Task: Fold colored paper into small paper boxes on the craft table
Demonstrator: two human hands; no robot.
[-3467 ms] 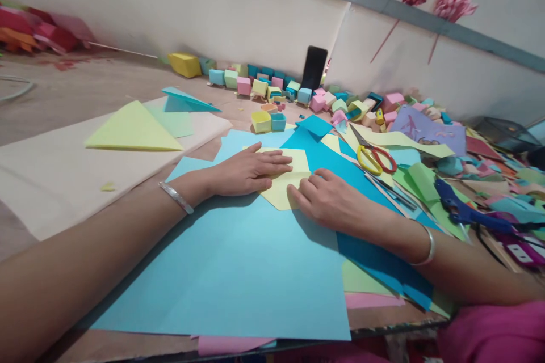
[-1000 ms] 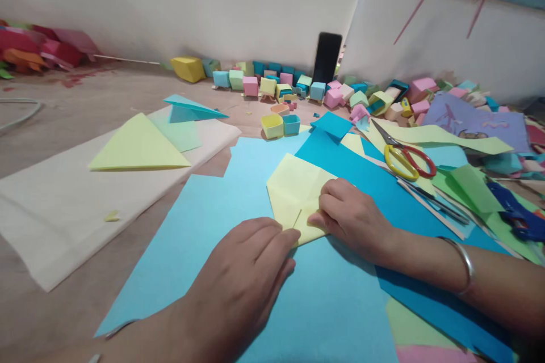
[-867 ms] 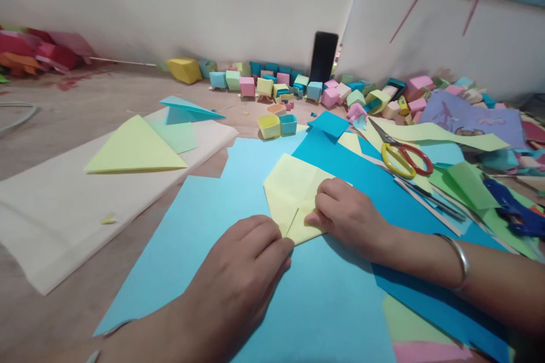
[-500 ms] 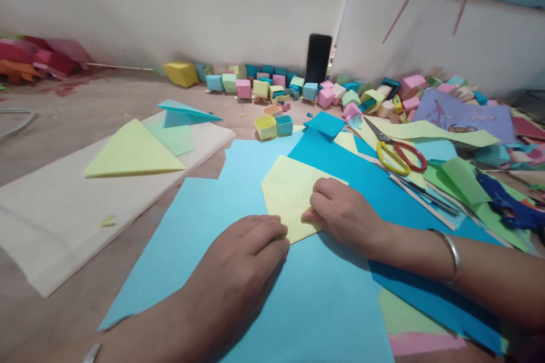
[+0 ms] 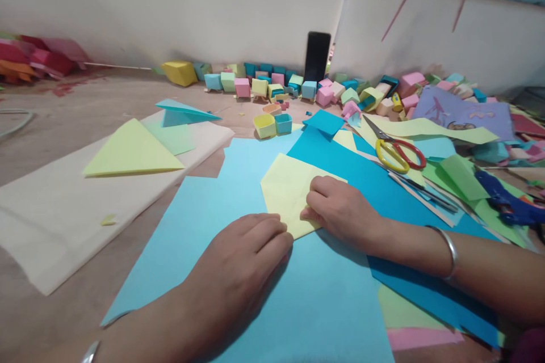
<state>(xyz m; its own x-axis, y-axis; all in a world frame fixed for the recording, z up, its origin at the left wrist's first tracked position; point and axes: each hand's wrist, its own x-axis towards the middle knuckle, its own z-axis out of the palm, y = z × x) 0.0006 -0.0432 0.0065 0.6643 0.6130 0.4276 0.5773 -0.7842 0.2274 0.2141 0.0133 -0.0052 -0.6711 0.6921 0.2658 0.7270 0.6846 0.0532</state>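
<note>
Table (image 5: pixel 72 105) carries cream sheet (image 5: pixel 63 221) (large), blue sheet (image 5: pixel 200 227), paper boxes (image 5: pixel 243 87).

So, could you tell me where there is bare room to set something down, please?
Free: the bare tabletop between the cream sheet and the wall; that sheet's near end, nearer than the yellow triangle; the near end of the light blue sheet. Crowded: around the scissors and the paper boxes by the wall.

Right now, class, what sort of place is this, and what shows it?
Probably a paper-craft table: coloured sheets cover it, folded paper boxes line the wall, scissors lie nearby, a yellow paper is being folded.
</note>
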